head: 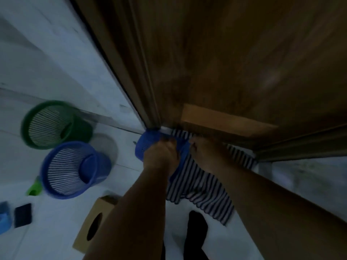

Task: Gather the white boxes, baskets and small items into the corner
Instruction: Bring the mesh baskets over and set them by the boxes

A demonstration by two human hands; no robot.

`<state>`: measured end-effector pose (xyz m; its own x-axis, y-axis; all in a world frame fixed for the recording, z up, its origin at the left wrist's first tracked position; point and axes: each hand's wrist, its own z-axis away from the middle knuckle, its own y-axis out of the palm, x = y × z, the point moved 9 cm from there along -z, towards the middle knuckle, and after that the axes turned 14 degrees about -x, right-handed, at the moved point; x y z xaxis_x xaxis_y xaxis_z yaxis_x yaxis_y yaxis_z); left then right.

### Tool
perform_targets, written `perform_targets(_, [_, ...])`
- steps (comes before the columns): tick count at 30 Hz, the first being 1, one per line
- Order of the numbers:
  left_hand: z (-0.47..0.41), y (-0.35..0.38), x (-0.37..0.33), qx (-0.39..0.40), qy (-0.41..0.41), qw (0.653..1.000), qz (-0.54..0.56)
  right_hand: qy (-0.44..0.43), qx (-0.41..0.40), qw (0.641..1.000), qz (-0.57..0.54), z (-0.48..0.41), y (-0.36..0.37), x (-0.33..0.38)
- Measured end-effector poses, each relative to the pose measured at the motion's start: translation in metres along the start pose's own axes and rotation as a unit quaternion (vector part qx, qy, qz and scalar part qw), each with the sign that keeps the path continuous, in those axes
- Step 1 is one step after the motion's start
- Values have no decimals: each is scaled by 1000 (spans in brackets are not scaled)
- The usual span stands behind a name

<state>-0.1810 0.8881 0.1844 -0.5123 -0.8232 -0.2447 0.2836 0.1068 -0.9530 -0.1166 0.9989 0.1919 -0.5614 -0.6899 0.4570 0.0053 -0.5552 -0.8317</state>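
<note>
Dim white tiled floor (56, 76) by brown wooden door (225, 62). Left hand (161, 154) clenched round small blue plastic basket (147, 145) in corner at door foot, touching navy-striped cloth (199, 184). Right hand (204, 152) alongside, fingers curled, grip unclear. Green slatted basket (54, 124) and larger blue slatted basket (75, 169) tipped, well apart leftward.

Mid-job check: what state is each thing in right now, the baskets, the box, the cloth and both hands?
Green basket: tipped on its side on the floor.
Big blue basket: tipped on its side beside the green one.
Small blue basket: in the corner, gripped by the left hand.
Striped cloth: spread out, right hand at its top edge, grip unclear.
Cardboard box: lying with its round hole showing.
</note>
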Motion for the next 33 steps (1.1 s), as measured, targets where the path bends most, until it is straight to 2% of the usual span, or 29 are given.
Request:
perform_targets(3, [-21,73,3,40,-5,999,-21,41,18,999,-7,-20,38,-33])
perform_targets(6, [-28,124,6,68,-25,997,-42,47,25,999,-6,-25,63,-56])
perform_targets(11, [-30,163,0,80,-42,993,-76,86,42,995,-32,-25,93,-89])
perform_targets(15, [-32,186,8,105,-71,986,-104,80,51,995,-40,-23,109,-96])
perform_targets(18, [-32,183,10,96,-110,987,-72,77,65,994,-35,-22,115,-99])
perform_targets(22, [-40,165,12,35,-85,995,-47,71,65,995,-38,-26,107,-93])
perform_targets(26, [-51,129,33,-21,-130,990,59,68,61,995,-30,-35,95,-86])
perform_targets(30, [-62,109,66,25,-131,990,41,74,33,997,16,-33,82,-86])
perform_targets(33, [-59,87,100,33,-192,976,96,104,38,992,64,-19,75,-89])
